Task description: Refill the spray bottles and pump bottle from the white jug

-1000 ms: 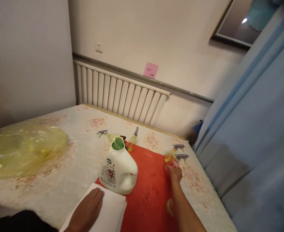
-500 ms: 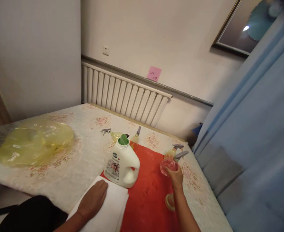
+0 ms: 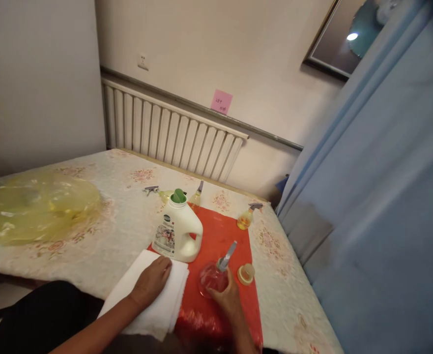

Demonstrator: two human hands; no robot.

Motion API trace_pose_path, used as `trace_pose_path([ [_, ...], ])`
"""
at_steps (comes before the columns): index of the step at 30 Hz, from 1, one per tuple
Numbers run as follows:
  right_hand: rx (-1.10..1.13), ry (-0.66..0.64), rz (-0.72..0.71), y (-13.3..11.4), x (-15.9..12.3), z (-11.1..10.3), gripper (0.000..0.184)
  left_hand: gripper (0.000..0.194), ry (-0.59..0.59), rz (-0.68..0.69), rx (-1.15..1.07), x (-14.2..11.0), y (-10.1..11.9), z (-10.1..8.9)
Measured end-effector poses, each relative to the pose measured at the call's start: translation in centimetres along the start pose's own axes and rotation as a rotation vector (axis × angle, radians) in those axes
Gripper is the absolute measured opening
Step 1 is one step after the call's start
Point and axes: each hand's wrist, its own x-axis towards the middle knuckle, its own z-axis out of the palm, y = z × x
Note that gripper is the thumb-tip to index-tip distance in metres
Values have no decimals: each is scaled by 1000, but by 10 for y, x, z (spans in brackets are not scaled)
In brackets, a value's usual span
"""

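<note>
My right hand [image 3: 226,295] grips a round clear spray bottle [image 3: 213,278] with pink-red liquid and a grey trigger head. It is held over the red cloth [image 3: 225,236], slightly tilted. My left hand [image 3: 153,281] rests with curled fingers on a folded white towel [image 3: 128,300]; nothing shows in it. Just beyond that hand stands a cream jug [image 3: 179,233] with a handle and a green cap. Right of the pink bottle, a small beige cap-like piece [image 3: 246,274] lies on the red cloth.
A spray bottle with yellow-orange liquid [image 3: 244,220] stands at the back right. Behind the jug are an upright spray bottle [image 3: 196,199] and one lying down [image 3: 165,195]. A yellow plastic bag [image 3: 43,206] lies at left. A blue curtain [image 3: 367,187] hangs beside the table's right edge.
My right hand has brought the pink spray bottle left and nearer to me, away from the yellow-orange bottle. My left hand stays on the towel. The view has shifted a little.
</note>
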Motion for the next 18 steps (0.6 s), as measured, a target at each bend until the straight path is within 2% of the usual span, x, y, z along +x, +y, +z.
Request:
trace_pose_path([
  [3,18,-74,57,-7,-9,-1,73,22,-81,-34,-319,3,48,1],
  [6,56,-127,80,-8,-14,-2,77,38,-157,-46,-536,9,82,5],
  [9,86,-136,78,-4,-18,-1,78,50,-232,-24,-668,17,100,12],
  [12,85,-146,69,3,-20,1,78,53,-279,7,-727,27,112,19],
  [14,74,-137,89,7,-21,2,80,48,-285,35,-723,32,121,22],
  [18,65,-101,104,9,-21,6,84,28,-307,115,-671,40,135,24],
])
